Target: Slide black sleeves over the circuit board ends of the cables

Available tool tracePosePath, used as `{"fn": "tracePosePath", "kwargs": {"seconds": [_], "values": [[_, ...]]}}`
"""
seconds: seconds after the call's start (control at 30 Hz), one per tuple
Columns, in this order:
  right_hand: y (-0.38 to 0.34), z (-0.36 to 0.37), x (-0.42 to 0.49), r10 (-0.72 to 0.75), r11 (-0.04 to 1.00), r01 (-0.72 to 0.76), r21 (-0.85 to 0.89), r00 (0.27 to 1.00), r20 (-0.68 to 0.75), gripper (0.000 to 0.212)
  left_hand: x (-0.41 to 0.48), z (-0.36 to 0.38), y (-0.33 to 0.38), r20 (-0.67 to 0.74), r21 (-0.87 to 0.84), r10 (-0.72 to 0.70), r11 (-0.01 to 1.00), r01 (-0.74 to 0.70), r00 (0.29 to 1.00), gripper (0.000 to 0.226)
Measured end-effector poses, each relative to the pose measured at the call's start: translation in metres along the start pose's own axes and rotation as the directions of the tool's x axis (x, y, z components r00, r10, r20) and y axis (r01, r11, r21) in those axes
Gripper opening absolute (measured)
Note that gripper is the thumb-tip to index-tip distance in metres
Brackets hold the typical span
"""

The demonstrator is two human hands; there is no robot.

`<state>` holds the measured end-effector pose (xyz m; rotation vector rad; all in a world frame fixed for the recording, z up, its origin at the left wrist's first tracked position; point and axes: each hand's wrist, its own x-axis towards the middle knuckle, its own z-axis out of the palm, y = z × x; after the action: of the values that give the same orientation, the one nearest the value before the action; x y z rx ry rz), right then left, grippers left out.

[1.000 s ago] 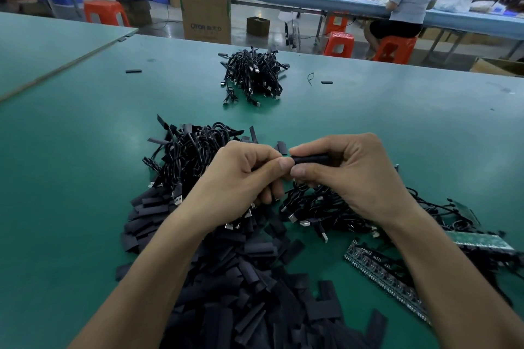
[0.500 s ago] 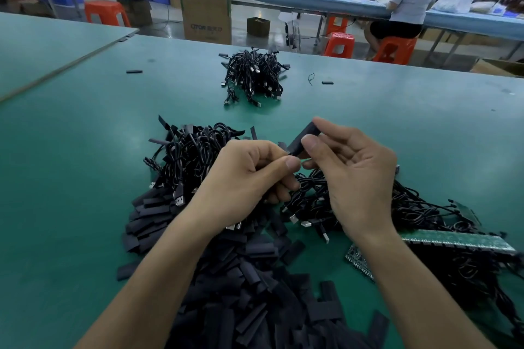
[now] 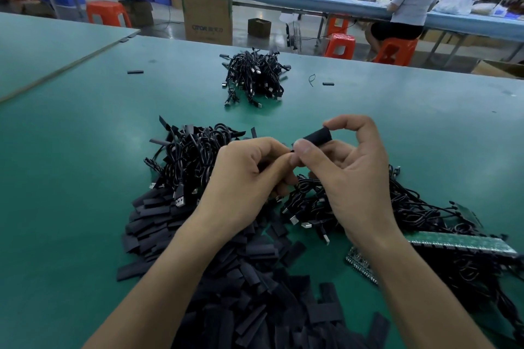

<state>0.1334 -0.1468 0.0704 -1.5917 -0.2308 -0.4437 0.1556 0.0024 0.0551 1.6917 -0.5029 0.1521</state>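
Note:
My right hand (image 3: 348, 178) pinches a black sleeve (image 3: 317, 136) between thumb and forefinger, tilted up to the right above the table. My left hand (image 3: 249, 178) is curled against the sleeve's lower end and grips a cable; what it holds is mostly hidden by the fingers. Under both hands lies a heap of flat black sleeves (image 3: 249, 278). Tangled black USB cables (image 3: 192, 156) lie behind the left hand, with more cables (image 3: 419, 212) to the right.
A bundle of black cables (image 3: 255, 79) sits farther back on the green table (image 3: 85, 178). Green circuit board strips (image 3: 459, 242) lie at the right. Stray sleeves (image 3: 135, 72) lie at the far left. A person sits at another bench behind.
My right hand has turned palm-up and shifted its grip along the sleeve, whose free end has swung up to the right. My left hand has stayed at the sleeve's lower end.

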Motion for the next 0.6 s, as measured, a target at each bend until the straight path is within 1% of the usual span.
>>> {"fn": "tracePosePath", "kwargs": {"seconds": [0.07, 0.17, 0.3, 0.4, 0.5, 0.6], "values": [[0.001, -0.002, 0.002, -0.007, 1.0, 0.007, 0.008, 1.0, 0.03, 0.037, 0.0, -0.002, -0.001, -0.001, 0.055, 0.02, 0.998, -0.02, 1.0, 0.015], [0.002, -0.007, 0.007, -0.049, 0.998, 0.052, -0.032, 0.996, 0.078, 0.022, -0.001, -0.004, -0.002, 0.012, 0.071, 0.022, 0.997, -0.023, 1.0, 0.013], [0.001, -0.013, 0.01, -0.024, 0.997, 0.031, -0.073, 0.995, 0.096, 0.013, 0.0, -0.005, -0.003, 0.019, 0.13, 0.023, 0.991, -0.025, 1.0, 0.009], [0.0, -0.014, 0.009, -0.019, 0.999, 0.023, -0.033, 0.992, 0.124, 0.014, 0.0, -0.007, -0.003, 0.03, 0.17, 0.048, 0.984, -0.053, 0.998, 0.01], [-0.001, -0.017, 0.009, -0.009, 1.0, 0.009, -0.003, 0.986, 0.166, 0.013, 0.0, -0.01, -0.001, 0.067, 0.166, 0.066, 0.983, -0.076, 0.996, 0.012], [-0.002, -0.021, 0.012, 0.039, 0.999, -0.035, -0.025, 0.976, 0.212, 0.013, 0.0, -0.011, 0.0, 0.099, 0.192, 0.051, 0.979, -0.069, 0.994, 0.013]]}}
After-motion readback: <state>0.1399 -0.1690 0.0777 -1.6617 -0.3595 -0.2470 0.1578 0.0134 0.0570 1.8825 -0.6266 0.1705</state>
